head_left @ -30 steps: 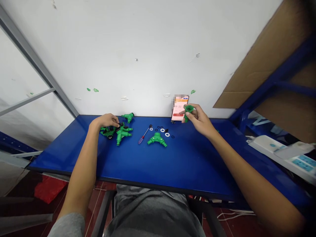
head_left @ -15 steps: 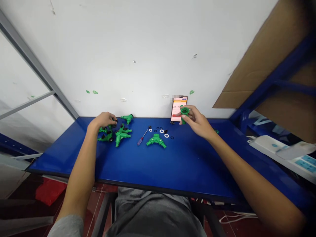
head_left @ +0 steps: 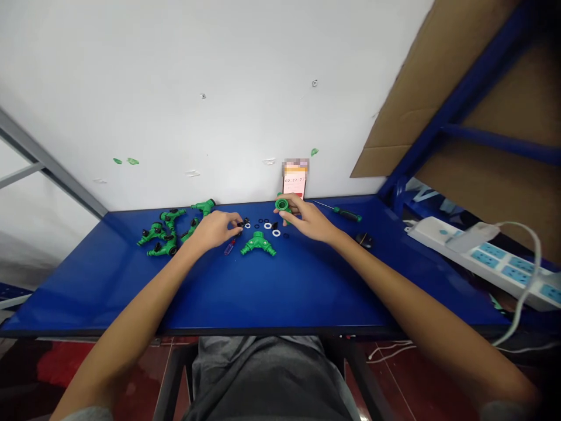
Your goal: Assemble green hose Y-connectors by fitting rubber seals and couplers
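Note:
In my right hand (head_left: 309, 220) I hold a green plastic hose connector (head_left: 282, 204), its round threaded opening turned toward me. My left hand (head_left: 218, 230) is closed, thumb and finger pinched on a small black part (head_left: 240, 224) too small to make out fully. Below those fingertips lies a small screwdriver (head_left: 229, 246) with a purple-red handle. Between my hands, a green Y-shaped hose splitter (head_left: 258, 243) rests on the blue table. Behind it are white ring washers (head_left: 276, 233), several thin black O-rings (head_left: 260, 221) and a small black piece (head_left: 274, 225).
Several green splitters with black knobs (head_left: 163, 248) lie at the left. A phone (head_left: 294, 180) showing a timer leans against the wall. A green-and-black screwdriver (head_left: 346, 214) lies to the right, near a dark round object (head_left: 364, 240). A white power strip (head_left: 475, 248) occupies the right side.
My left hand has moved right from the pile of green splitters to beside the small rings, pinching a small black part. My right hand still holds the green connector. The view has shifted right.

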{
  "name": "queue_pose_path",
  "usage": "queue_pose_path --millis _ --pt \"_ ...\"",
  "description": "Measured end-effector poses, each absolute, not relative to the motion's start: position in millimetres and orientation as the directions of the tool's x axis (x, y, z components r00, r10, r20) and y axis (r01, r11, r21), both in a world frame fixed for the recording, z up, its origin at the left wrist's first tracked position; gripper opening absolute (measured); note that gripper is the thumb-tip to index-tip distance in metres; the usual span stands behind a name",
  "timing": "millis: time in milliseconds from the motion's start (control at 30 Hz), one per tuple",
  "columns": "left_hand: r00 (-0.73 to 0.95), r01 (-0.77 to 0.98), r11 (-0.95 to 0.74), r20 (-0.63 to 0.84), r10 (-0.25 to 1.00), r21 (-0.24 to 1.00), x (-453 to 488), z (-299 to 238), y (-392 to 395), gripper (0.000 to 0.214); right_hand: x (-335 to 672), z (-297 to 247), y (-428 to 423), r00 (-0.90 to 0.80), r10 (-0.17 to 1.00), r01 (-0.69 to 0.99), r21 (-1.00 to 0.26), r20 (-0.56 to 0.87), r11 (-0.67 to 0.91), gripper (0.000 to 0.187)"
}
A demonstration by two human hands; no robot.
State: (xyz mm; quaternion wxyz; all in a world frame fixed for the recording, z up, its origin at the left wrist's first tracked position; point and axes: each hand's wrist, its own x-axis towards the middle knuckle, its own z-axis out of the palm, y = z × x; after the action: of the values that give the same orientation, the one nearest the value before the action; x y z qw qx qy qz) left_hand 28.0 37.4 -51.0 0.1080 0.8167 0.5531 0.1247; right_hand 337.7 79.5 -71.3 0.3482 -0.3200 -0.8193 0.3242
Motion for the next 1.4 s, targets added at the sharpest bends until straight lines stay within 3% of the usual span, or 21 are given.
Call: queue_pose_path --millis 100,333,533,633,867,933,1000,1100,1167,1400 --pt "0.351 0.902 -0.369 0.117 0.929 0.225 38.7 -57.9 30.8 0.029 337.6 -72.7 77.7 -0.571 0.745 0.334 -0.731 0.345 0.595 0.039" --pt "0.4 0.856 -0.433 0.17 0.901 0.282 34.7 -59.0 31.7 0.036 338.0 -74.3 74.5 -0.584 0.744 0.371 -0.708 0.325 0.601 0.041" --pt "0.43 0.87 -0.448 0.126 0.894 0.208 27.5 -61.3 33.5 0.039 334.9 -73.6 69.4 -0.629 0.69 0.391 -0.621 0.359 0.679 0.04" --pt "0.448 0.852 -0.477 0.17 0.878 0.216 22.3 -60.5 36.3 0.037 333.2 -71.1 66.0 -0.64 0.67 0.388 -0.594 0.377 0.705 0.04" --pt "0.374 0.867 -0.437 0.268 0.888 0.239 10.6 -55.0 40.4 0.03 328.9 -73.7 63.8 -0.61 0.703 0.317 -0.7 0.365 0.639 0.039" --pt "0.333 0.856 -0.427 0.321 0.887 0.292 14.2 -54.0 38.1 0.027 324.3 -77.4 62.0 -0.604 0.717 0.231 -0.785 0.347 0.575 0.04" --pt "0.283 0.799 -0.424 0.355 0.891 0.426 19.9 -53.6 35.5 0.027 319.3 -80.4 59.3 -0.599 0.725 0.157 -0.839 0.339 0.521 0.04" --pt "0.281 0.549 -0.384 0.269 0.921 0.742 25.1 -55.3 34.6 0.029 314.8 -82.3 56.7 -0.574 0.734 0.157 -0.831 0.363 0.533 0.039" --pt "0.325 0.394 -0.323 0.198 0.925 0.861 24.4 -58.5 36.7 0.031 314.5 -82.5 57.1 -0.552 0.737 0.198 -0.798 0.389 0.57 0.038" --pt "0.336 0.308 -0.394 0.289 0.897 0.866 27.3 -71.1 41.4 0.035 316.2 -84.9 61.1 -0.489 0.741 0.354 -0.671 0.46 0.651 0.037"
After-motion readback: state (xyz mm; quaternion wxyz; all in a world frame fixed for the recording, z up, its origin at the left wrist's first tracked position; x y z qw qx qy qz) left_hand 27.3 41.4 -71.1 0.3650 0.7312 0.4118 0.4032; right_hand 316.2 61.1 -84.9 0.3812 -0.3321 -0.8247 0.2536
